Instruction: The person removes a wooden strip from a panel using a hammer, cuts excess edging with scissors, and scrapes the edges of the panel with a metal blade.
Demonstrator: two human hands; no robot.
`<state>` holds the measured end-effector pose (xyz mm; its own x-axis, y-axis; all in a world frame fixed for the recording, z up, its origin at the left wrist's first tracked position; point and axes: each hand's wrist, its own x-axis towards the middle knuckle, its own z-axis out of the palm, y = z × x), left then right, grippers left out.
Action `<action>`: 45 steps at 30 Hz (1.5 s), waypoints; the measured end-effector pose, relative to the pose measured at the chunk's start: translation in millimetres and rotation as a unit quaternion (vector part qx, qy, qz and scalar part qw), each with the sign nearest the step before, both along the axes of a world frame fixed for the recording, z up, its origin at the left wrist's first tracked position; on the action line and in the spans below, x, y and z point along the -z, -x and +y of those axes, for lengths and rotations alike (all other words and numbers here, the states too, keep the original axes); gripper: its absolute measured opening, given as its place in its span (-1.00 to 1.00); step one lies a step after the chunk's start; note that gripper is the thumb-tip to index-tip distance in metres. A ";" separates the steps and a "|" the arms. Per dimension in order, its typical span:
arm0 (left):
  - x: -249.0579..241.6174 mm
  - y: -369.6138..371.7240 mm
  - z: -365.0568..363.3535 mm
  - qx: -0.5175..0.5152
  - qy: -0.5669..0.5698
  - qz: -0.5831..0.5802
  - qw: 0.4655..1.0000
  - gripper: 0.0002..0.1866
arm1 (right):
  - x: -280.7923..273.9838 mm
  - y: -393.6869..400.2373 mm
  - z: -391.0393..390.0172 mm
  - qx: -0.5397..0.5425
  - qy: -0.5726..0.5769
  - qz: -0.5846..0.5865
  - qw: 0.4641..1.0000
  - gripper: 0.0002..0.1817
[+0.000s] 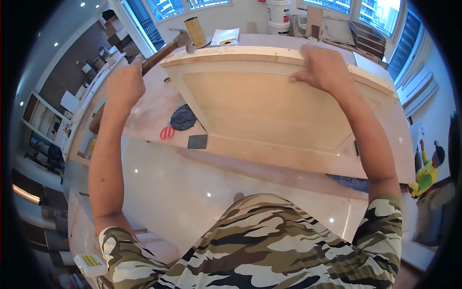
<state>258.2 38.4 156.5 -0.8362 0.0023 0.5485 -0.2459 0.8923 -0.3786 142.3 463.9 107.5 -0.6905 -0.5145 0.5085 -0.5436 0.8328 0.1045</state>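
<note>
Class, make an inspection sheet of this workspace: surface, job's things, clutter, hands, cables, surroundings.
Surface: worktable, pale pinkish top.
Job's things: framed wooden panel on the worktable; hammer.
Clutter: red-handled scissors, dark bundle and dark square piece near the panel's left end.
Hands: left hand grips the hammer; right hand at the panel's top edge.
Cables: nothing seen on the worktable.
Surroundings: white buckets and windows beyond; person in yellow off to the right.
</note>
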 end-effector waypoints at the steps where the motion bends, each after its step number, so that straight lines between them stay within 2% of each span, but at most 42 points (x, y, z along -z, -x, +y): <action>1: -6.0 3.3 4.9 0.030 -0.038 0.039 0.998 -0.85 | -0.8 -4.9 10.7 0.021 0.006 0.002 1.000 -0.41; 3: -23.9 10.8 19.8 0.093 -0.115 0.115 0.982 -0.79 | -1.5 -5.8 21.7 0.027 -0.005 0.009 1.000 -0.40; 4: -36.4 11.2 34.4 0.124 -0.241 0.132 0.954 -0.77 | -0.7 -5.4 26.5 0.029 -0.011 0.011 0.999 -0.39; 6: -58.0 11.3 63.4 0.170 -0.476 0.159 0.848 -0.72 | 3.4 1.4 30.1 0.028 -0.018 0.014 0.999 -0.36; 7: -51.4 23.3 58.9 0.223 -0.526 0.184 0.800 -0.73 | 5.3 2.8 29.6 0.024 -0.020 0.017 0.999 -0.34; 9: -0.1 52.6 44.6 0.221 -0.266 0.136 0.929 -0.73 | 4.2 0.5 27.6 0.029 -0.023 0.005 0.999 -0.33; 10: 9.5 56.3 49.2 0.214 -0.125 0.108 0.963 -0.73 | 2.3 0.0 27.2 0.031 -0.023 0.001 0.999 -0.33; 13: 8.1 39.5 71.9 0.106 -0.095 -0.011 0.990 -0.78 | 7.6 3.7 29.9 0.014 -0.008 0.033 0.999 -0.36; 16: -18.3 31.6 72.8 0.091 -0.083 -0.011 0.992 -0.78 | 2.3 -2.1 29.8 0.016 0.001 0.035 0.999 -0.37; 17: -22.3 30.9 69.3 0.150 -0.116 0.034 0.981 -0.74 | 2.6 -0.3 30.4 0.023 0.001 0.028 0.999 -0.38; 19: -43.3 37.0 68.1 0.161 -0.317 0.073 0.932 -0.71 | 2.0 4.9 35.8 0.044 -0.008 0.010 0.999 -0.38; 20: -53.2 41.8 66.3 0.162 -0.419 0.092 0.889 -0.70 | -2.3 6.1 36.8 0.053 -0.012 0.006 0.999 -0.39; 22: -61.4 51.0 55.4 0.282 -0.531 0.140 0.787 -0.76 | -4.8 0.7 37.1 0.065 -0.024 -0.007 0.998 -0.40; 25: -53.5 65.7 68.0 0.341 -0.583 0.164 0.719 -0.78 | -0.7 0.7 41.2 0.053 -0.025 0.014 0.998 -0.39; 26: -48.6 68.2 85.5 0.232 -0.536 0.181 0.791 -0.79 | -1.0 0.3 41.1 0.044 -0.024 0.017 0.999 -0.39; 27: -23.0 84.0 77.2 0.261 -0.339 0.138 0.893 -0.79 | -1.3 -0.8 41.3 0.037 -0.021 0.021 0.999 -0.38; 28: -1.4 98.5 70.0 0.277 -0.123 0.089 0.949 -0.76 | -1.6 -1.6 42.1 0.029 -0.017 0.026 0.999 -0.38; 29: -5.6 94.2 77.5 0.244 -0.109 0.049 0.962 -0.74 | -1.5 -0.9 42.9 0.033 -0.020 0.032 0.999 -0.37; 31: -14.1 76.6 98.4 0.174 -0.080 -0.034 0.981 -0.68 | 3.1 0.5 45.6 0.038 -0.026 0.040 0.998 -0.36; 34: -44.5 76.6 103.9 0.261 -0.146 0.132 0.945 -0.73 | -0.8 -4.4 54.5 0.059 -0.032 0.008 0.998 -0.37; 35: -56.2 69.3 114.9 0.237 -0.311 0.105 0.915 -0.73 | -3.1 -4.9 60.7 0.062 -0.037 -0.002 0.997 -0.37; 38: -57.9 66.8 142.9 0.284 -0.512 0.166 0.794 -0.77 | -2.6 -4.4 83.7 0.045 -0.036 -0.005 0.998 -0.38; 39: -47.4 66.1 162.5 0.226 -0.481 0.196 0.824 -0.78 | 1.7 -3.1 90.7 0.022 -0.029 0.011 0.999 -0.38; 40: -32.9 66.0 171.0 0.178 -0.411 0.129 0.885 -0.76 | 4.5 -1.0 97.2 -0.001 -0.022 0.028 0.999 -0.38; 41: 2.9 90.2 135.9 0.236 -0.102 0.106 0.961 -0.74 | 3.9 1.5 101.8 -0.041 -0.031 0.117 0.992 -0.39; 42: -3.8 60.4 176.8 0.122 -0.008 -0.084 0.989 -0.73 | 2.6 4.7 103.5 -0.076 -0.038 0.205 0.975 -0.39; 44: -0.6 55.3 184.1 0.184 -0.099 -0.035 0.977 -0.71 | 8.1 13.0 108.6 -0.087 -0.031 0.264 0.960 -0.39; 45: -4.3 54.2 195.6 0.164 -0.088 -0.016 0.982 -0.72 | 17.6 16.6 109.6 -0.065 -0.017 0.230 0.971 -0.39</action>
<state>204.0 234.0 160.9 -0.8224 0.1826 0.5388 0.0758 0.9738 -0.2144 125.7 573.5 89.9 -0.3215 -0.6044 0.7289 -0.5337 0.7515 0.3878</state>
